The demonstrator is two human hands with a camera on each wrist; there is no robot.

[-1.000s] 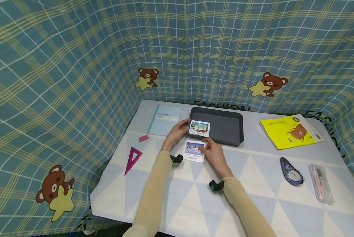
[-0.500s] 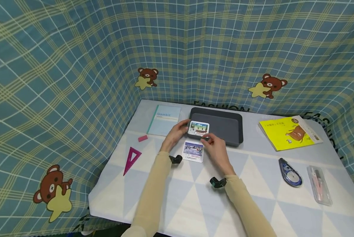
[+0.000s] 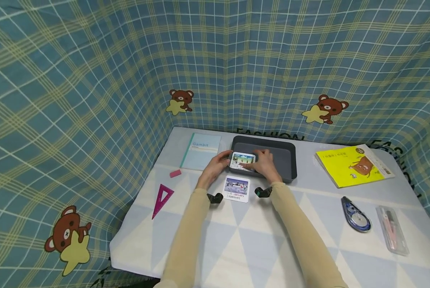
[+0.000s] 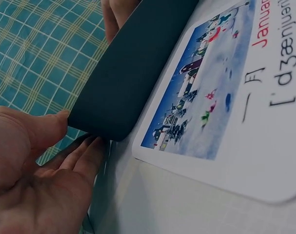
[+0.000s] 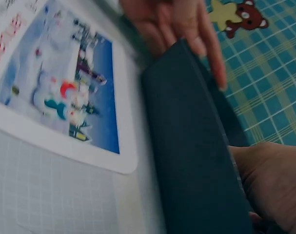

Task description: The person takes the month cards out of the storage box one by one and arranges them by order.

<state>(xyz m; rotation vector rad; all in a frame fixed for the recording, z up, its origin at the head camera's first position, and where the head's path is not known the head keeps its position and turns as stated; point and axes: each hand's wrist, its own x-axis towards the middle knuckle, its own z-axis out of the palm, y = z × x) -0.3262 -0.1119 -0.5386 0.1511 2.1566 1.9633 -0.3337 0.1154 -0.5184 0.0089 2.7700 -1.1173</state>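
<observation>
A February picture card (image 3: 241, 157) lies on top of what looks like a card stack in the left end of the dark grey tray (image 3: 285, 174). My right hand (image 3: 267, 166) reaches over the tray's front wall and grips this card, thumb across its face and fingers at its right side. In the right wrist view the tray wall hides most of those fingers. My left hand (image 3: 214, 168) touches the tray's front left corner with thumb and fairly straight fingers, as the left wrist view shows. In front of the tray, a January picture card (image 3: 236, 189) lies face up on the table.
To the left are a Gambit notebook (image 3: 202, 154), a pink eraser (image 3: 175, 173) and a magenta set square (image 3: 162, 200). A yellow book (image 3: 355, 168), a blue correction tape (image 3: 357, 216) and a clear pen case (image 3: 392, 230) lie to the right. A checked curtain (image 3: 236, 72) surrounds the table.
My right hand has left the January card and moved away from me, over the tray's front wall onto the February card. My left hand has stayed at the tray's corner.
</observation>
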